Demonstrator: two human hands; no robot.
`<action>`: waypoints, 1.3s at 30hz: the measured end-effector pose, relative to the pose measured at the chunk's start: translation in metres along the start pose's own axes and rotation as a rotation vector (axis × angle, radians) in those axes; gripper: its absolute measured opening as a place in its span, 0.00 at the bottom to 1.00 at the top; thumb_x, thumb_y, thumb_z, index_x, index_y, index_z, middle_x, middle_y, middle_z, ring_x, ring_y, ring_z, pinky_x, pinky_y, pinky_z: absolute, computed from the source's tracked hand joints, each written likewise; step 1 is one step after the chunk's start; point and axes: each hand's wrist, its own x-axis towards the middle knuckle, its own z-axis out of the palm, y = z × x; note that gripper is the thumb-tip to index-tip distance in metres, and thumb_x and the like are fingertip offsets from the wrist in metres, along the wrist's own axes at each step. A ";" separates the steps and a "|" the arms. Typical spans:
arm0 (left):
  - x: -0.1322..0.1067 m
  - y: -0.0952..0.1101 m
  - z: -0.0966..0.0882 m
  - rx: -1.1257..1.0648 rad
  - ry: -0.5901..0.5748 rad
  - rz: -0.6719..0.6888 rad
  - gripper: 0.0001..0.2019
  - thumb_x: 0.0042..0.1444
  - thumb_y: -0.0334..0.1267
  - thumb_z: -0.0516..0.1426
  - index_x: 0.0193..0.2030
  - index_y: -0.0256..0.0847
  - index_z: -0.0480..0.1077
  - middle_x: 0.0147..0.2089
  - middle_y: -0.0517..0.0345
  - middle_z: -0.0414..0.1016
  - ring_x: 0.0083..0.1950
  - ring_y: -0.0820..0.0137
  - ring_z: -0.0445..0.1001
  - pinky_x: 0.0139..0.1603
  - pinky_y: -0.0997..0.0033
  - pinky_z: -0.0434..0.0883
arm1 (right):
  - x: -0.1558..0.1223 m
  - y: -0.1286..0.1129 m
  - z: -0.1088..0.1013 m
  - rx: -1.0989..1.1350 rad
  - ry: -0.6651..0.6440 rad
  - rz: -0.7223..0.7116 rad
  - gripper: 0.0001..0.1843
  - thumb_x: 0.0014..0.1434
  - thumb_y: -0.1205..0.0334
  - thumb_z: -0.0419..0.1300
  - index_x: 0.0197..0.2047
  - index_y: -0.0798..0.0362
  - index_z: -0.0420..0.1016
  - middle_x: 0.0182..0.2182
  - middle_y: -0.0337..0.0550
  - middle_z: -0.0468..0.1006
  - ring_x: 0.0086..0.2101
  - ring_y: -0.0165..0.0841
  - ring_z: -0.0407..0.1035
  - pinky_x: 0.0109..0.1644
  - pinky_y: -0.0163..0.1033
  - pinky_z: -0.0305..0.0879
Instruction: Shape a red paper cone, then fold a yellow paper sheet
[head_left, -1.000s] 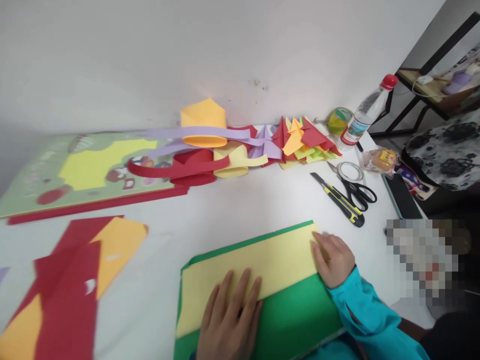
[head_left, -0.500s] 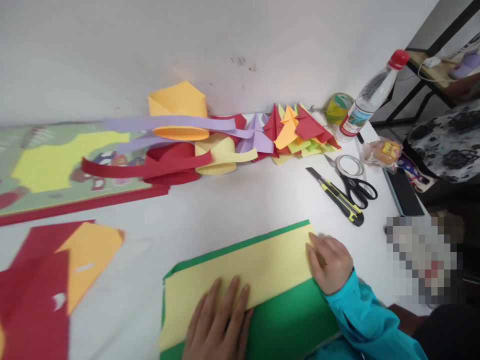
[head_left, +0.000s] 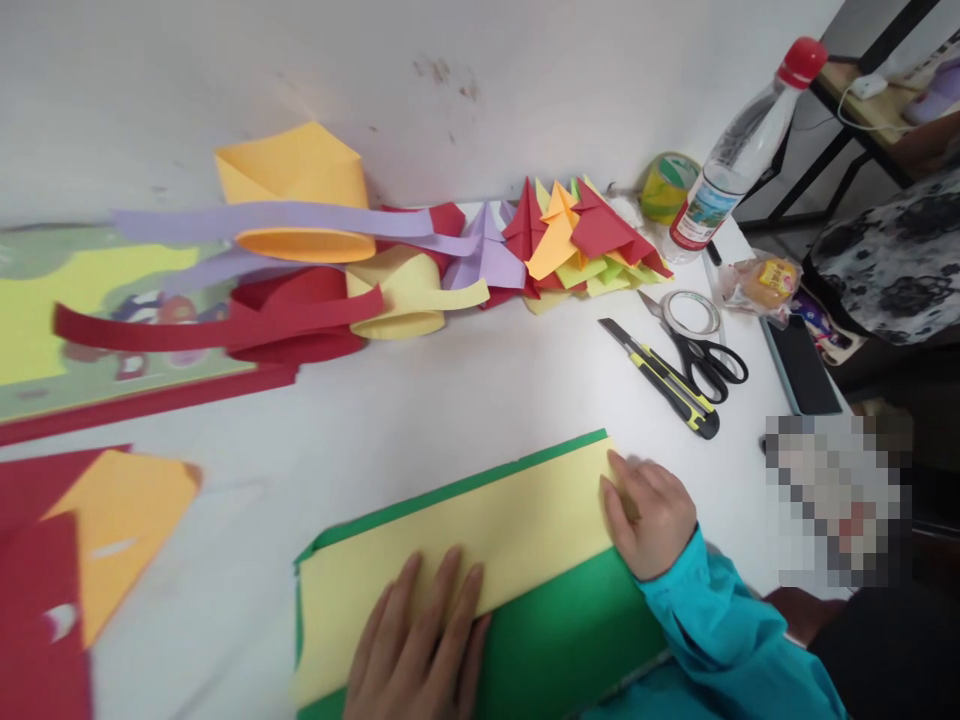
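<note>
A pale yellow paper strip (head_left: 517,530) lies across a green sheet (head_left: 562,630), whose green edge shows along the top and left of the strip. My left hand (head_left: 420,640) rests flat on the strip near its lower edge, fingers spread. At the strip's right end, my right hand (head_left: 656,520), in a teal sleeve, has thumb and forefinger closed on the paper's edge. The remaining fingers of that hand are curled. Whether the green sheet is also in its grip cannot be seen.
A utility knife (head_left: 660,380), black-handled scissors (head_left: 712,365) and a tape roll (head_left: 691,314) lie beyond my right hand. Folded paper shapes (head_left: 555,235) and paper rings (head_left: 307,175) line the wall. A bottle (head_left: 739,160) stands far right; red paper (head_left: 37,600) lies left.
The whole view has shifted, so things appear farther left and slightly higher. Both hands keep their places on the yellow paper.
</note>
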 end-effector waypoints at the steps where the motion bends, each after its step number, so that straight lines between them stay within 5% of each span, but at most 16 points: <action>1: 0.000 0.000 0.000 -0.002 0.001 -0.002 0.37 0.52 0.30 0.60 0.67 0.40 0.50 0.55 0.41 0.71 0.64 0.48 0.59 0.60 0.47 0.63 | 0.000 0.000 0.000 0.002 -0.005 -0.001 0.17 0.60 0.62 0.54 0.49 0.60 0.75 0.31 0.51 0.78 0.32 0.39 0.71 0.39 0.45 0.71; 6: 0.003 0.006 -0.002 -0.018 0.016 -0.032 0.35 0.53 0.29 0.59 0.67 0.38 0.52 0.55 0.40 0.71 0.65 0.48 0.56 0.61 0.46 0.61 | -0.002 0.004 -0.001 0.032 0.016 -0.030 0.17 0.59 0.62 0.56 0.51 0.57 0.74 0.34 0.51 0.79 0.35 0.39 0.73 0.42 0.44 0.72; 11: 0.003 0.012 -0.006 -0.039 0.003 -0.171 0.21 0.55 0.36 0.57 0.57 0.38 0.66 0.59 0.40 0.67 0.66 0.45 0.54 0.61 0.40 0.57 | -0.002 0.012 0.001 -0.007 0.073 -0.144 0.17 0.56 0.63 0.61 0.49 0.60 0.75 0.35 0.51 0.80 0.34 0.38 0.75 0.41 0.41 0.71; 18: -0.002 0.003 -0.011 0.059 -0.053 -0.383 0.25 0.57 0.44 0.54 0.59 0.36 0.64 0.64 0.33 0.56 0.67 0.41 0.49 0.57 0.43 0.62 | -0.003 0.017 0.002 -0.019 0.098 -0.127 0.17 0.57 0.59 0.61 0.47 0.59 0.77 0.33 0.49 0.80 0.32 0.38 0.75 0.41 0.40 0.71; 25: -0.011 0.008 -0.011 0.036 -0.046 -0.409 0.25 0.56 0.47 0.54 0.59 0.40 0.64 0.64 0.37 0.58 0.66 0.42 0.51 0.57 0.45 0.62 | -0.006 0.017 -0.008 0.021 0.042 -0.052 0.17 0.57 0.57 0.61 0.47 0.56 0.77 0.34 0.47 0.81 0.34 0.39 0.75 0.44 0.41 0.69; 32: -0.009 0.006 -0.009 -0.013 -0.004 -0.408 0.24 0.56 0.48 0.53 0.58 0.42 0.66 0.64 0.38 0.57 0.67 0.41 0.48 0.57 0.42 0.61 | -0.004 0.017 -0.019 -0.067 0.005 0.007 0.19 0.57 0.54 0.61 0.48 0.56 0.77 0.26 0.43 0.77 0.24 0.33 0.70 0.30 0.36 0.64; 39: -0.007 0.005 -0.009 0.012 0.002 -0.415 0.25 0.56 0.49 0.54 0.57 0.40 0.67 0.62 0.35 0.59 0.67 0.38 0.45 0.55 0.40 0.62 | -0.004 0.024 -0.019 -0.059 -0.034 0.015 0.22 0.57 0.49 0.59 0.47 0.56 0.78 0.26 0.44 0.78 0.25 0.33 0.70 0.31 0.37 0.64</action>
